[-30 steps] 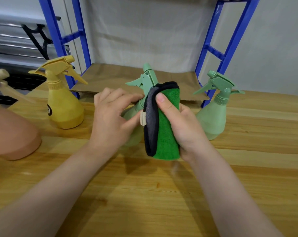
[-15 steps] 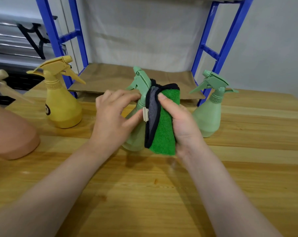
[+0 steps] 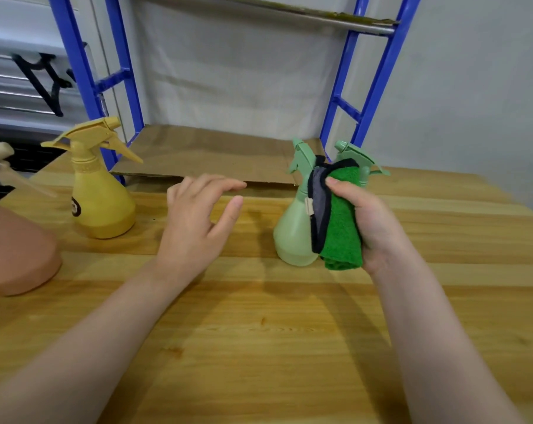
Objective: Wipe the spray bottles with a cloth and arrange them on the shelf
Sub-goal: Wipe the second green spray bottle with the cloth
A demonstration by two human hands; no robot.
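A pale green spray bottle point(image 3: 292, 231) stands upright on the wooden table point(image 3: 259, 332), right of centre. My right hand point(image 3: 369, 221) grips a folded green cloth with a dark edge point(image 3: 338, 228) and holds it against the bottle's right side. Behind the cloth only the trigger head of a second green spray bottle point(image 3: 358, 157) shows. My left hand point(image 3: 198, 221) hovers over the table to the left of the bottle, fingers loosely spread, holding nothing. A yellow spray bottle point(image 3: 100, 197) stands at the left. The shelf board point(image 3: 210, 154) lies low behind them, with nothing on it.
A large terracotta-coloured spray bottle point(image 3: 14, 249) stands at the left edge, its beige trigger head partly cut off. Blue shelf uprights point(image 3: 378, 75) rise on both sides of the board. A higher shelf board point(image 3: 289, 13) crosses the top. A grey wall stands behind.
My left hand has let go of the green bottle and drawn away to the left. The bottle now stands on the table further right, beside the second green one; my right hand still holds the cloth against it.
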